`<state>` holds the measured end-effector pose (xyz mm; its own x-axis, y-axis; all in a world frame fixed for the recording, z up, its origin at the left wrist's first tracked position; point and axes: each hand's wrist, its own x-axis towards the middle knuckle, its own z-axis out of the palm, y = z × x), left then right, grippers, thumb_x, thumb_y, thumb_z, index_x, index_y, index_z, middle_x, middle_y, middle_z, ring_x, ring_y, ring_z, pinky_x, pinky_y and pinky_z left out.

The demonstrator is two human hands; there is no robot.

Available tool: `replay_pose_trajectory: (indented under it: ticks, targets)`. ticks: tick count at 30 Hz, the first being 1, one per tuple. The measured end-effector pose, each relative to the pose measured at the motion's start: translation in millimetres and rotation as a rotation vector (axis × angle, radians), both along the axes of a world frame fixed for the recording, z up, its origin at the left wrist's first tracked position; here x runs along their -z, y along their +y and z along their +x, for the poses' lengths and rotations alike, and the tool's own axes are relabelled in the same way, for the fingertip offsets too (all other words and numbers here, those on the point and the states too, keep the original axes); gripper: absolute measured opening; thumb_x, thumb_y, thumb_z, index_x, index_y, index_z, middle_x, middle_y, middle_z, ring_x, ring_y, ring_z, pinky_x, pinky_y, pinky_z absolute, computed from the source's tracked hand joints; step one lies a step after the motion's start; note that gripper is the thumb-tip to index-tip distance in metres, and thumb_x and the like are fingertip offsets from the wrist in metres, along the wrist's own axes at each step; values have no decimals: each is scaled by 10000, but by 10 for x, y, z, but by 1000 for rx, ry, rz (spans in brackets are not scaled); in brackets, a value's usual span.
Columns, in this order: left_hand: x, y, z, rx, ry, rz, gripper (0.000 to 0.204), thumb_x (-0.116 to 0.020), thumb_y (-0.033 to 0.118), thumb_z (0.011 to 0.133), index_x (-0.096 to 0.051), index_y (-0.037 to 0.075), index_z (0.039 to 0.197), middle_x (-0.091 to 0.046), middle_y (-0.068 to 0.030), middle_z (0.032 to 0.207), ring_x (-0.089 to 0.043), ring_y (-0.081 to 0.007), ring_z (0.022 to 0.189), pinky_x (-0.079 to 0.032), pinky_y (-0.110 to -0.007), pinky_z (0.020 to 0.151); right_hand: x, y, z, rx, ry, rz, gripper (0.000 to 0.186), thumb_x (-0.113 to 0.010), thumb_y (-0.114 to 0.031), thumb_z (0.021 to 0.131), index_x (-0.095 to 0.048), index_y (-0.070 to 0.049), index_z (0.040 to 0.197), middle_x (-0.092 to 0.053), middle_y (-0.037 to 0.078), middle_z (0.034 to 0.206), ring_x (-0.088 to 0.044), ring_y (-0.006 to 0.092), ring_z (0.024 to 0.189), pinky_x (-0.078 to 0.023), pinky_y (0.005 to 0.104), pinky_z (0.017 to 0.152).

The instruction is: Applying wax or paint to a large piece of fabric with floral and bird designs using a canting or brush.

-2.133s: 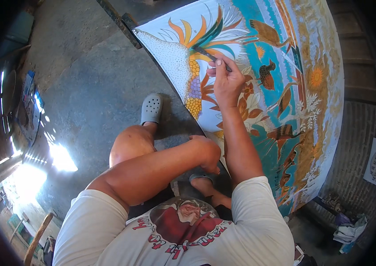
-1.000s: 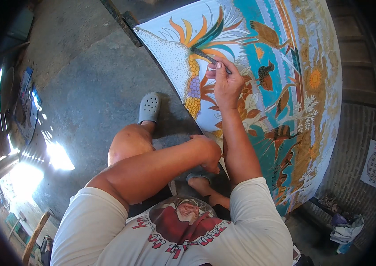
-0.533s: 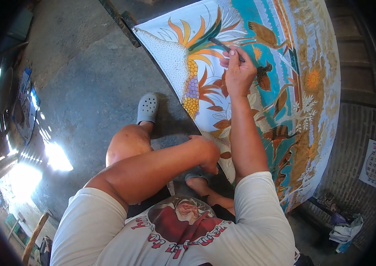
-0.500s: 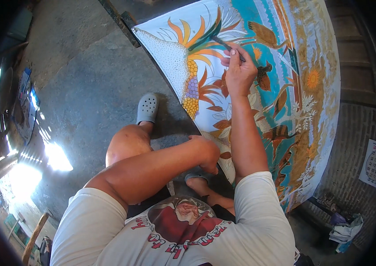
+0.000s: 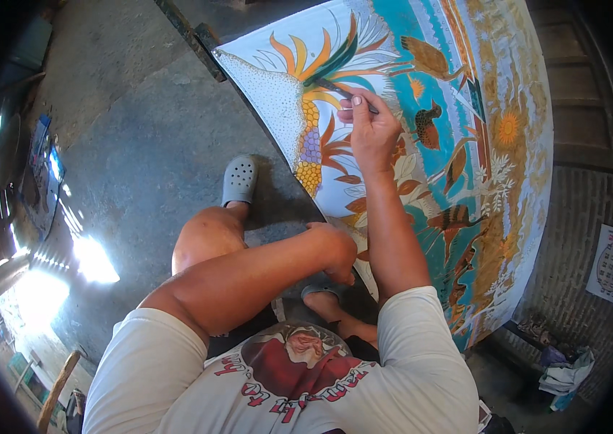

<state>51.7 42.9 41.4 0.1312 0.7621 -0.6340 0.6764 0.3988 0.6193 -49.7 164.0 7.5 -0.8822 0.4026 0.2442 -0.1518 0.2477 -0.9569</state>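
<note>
My right hand (image 5: 375,134) pinches a dark-handled paintbrush (image 5: 336,87), its tip at the base of a dark green leaf on a large painted cloth (image 5: 267,83). The cloth carries birds, leaves and suns in turquoise, brown, orange and gold. Yellow and orange leaves fan out around the green one, above a strip of yellow and purple cells. Over by my knee, at the cloth's near edge, my left hand (image 5: 339,253) hangs bent at the wrist. Its fingers are mostly turned away and hidden, and no object shows in it.
A grey clog (image 5: 240,179) is on my foot on the concrete floor (image 5: 140,137). A dark wooden bar (image 5: 198,43) lies by the cloth's far corner. Crumpled bags (image 5: 565,377) sit at the lower right, below a wall sheet (image 5: 612,264). Bright light enters at left.
My right hand and the brush have moved left and slightly nearer, from the green leaf's middle to its base. More dark green now shows on that leaf. The left hand stays put.
</note>
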Motion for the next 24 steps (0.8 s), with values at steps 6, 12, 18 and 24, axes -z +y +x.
replay_pose_trajectory:
  ticks: [6,12,18,24]
  targets:
    - [-18,35,-26,-3,8,-30,613,-632,573,890,-776,9,1083,-758,-167,1104,-721,-369,1066,-539,-598,924,-88,237,-169,140,30,54,199,-610,-112,1034,-702,47,1111,-749,106,857,-729,148,714,-597,289,646]
    - [93,40,0,-45,0,3,615,-649,598,862,-789,19,1017,-762,-173,1056,-727,-357,1002,-564,-470,876,-191,-45,186,8,-37,-314,224,-593,-138,1043,-687,42,1138,-726,113,871,-698,157,687,-596,287,664]
    - [174,161,-1,54,-17,116,741,-613,685,877,-776,-34,954,-745,-248,1008,-711,-394,989,-537,-475,914,-318,134,1275,-21,63,-871,247,-584,-198,1052,-663,-14,1195,-702,111,910,-685,190,701,-625,386,690]
    - [260,320,17,142,9,-44,685,-589,621,954,-754,-36,1062,-761,-203,1005,-721,-315,939,-542,-442,882,-783,824,3005,188,122,-907,259,-609,-201,1032,-659,-11,1201,-714,121,939,-684,206,751,-616,429,736]
